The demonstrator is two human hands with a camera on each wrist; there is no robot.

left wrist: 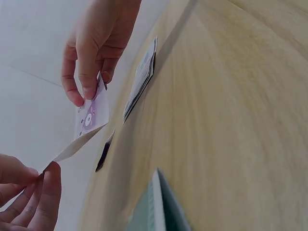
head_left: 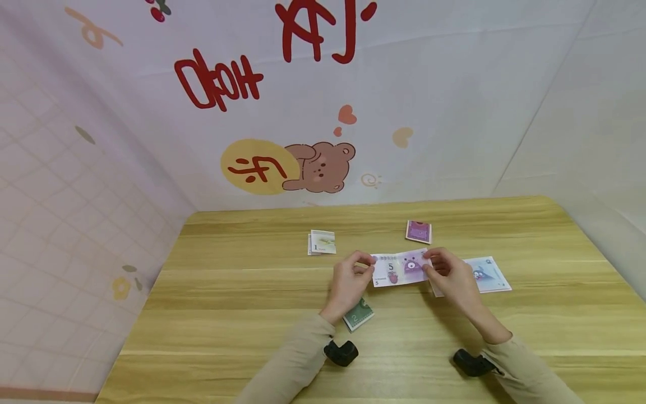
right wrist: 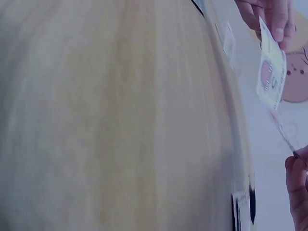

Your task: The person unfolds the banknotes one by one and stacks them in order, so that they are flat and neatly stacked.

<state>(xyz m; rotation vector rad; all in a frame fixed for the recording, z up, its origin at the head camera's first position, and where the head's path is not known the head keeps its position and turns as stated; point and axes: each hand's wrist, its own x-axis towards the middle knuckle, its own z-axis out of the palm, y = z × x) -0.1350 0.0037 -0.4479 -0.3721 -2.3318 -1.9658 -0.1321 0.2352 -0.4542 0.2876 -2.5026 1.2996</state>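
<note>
Both hands hold a purple play banknote marked 5, with a one-eyed cartoon monster on it. My left hand pinches its left end between thumb and fingers, while the right hand pinches the right end. In the left wrist view the note is raised off the table and bends along a middle crease. Below the left wrist lies a folded green note marked 2, partly hidden by the arm. Blue notes lie flat in a stack beside the right hand, which covers part of them.
Folded notes marked 1 lie at the back left of the wooden table. A folded magenta bundle lies behind the held note. A printed cloth hangs behind the table. Each wrist wears a black device.
</note>
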